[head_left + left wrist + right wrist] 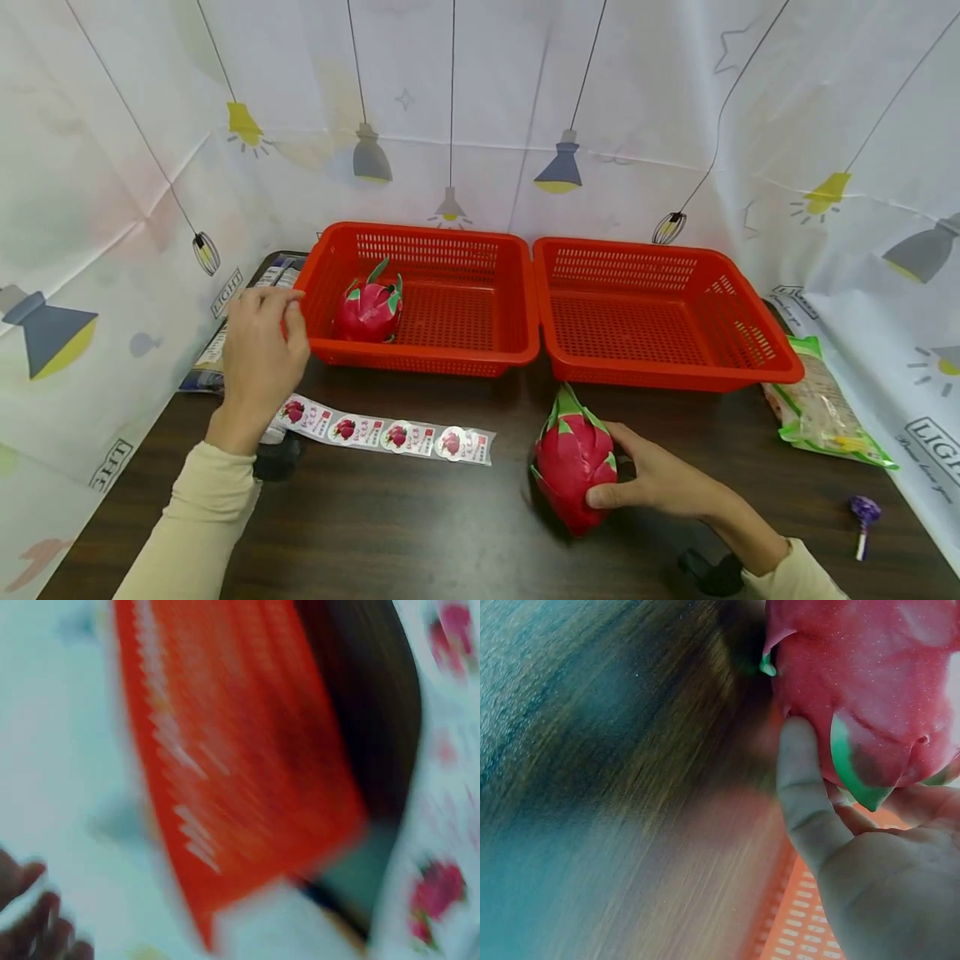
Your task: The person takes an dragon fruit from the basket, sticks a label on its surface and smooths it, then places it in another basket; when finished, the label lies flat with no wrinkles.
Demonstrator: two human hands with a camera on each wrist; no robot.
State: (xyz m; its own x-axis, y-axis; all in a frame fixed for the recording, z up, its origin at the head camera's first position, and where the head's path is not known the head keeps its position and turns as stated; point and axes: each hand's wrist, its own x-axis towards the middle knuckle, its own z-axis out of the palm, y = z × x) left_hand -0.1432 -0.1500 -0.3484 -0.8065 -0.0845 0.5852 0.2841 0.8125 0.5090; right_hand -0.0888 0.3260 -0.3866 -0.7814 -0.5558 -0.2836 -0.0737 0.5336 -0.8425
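In the head view, my right hand grips a pink-red dragon fruit with green leaf tips, which stands tilted above the dark table. The thumb lies on its near side; the right wrist view shows the thumb against the red skin, while the other fingers are mostly hidden. Raised beside the left red basket, my left hand has loosely bent fingers and nothing visible in them; the left wrist view is blurred. A strip of dragon fruit stickers runs across the table near the left forearm.
A second dragon fruit lies in the left basket. Another red basket adjoins it on the right. A green-edged packet and a purple lollipop are at far right. Dark packaging sits behind the left hand.
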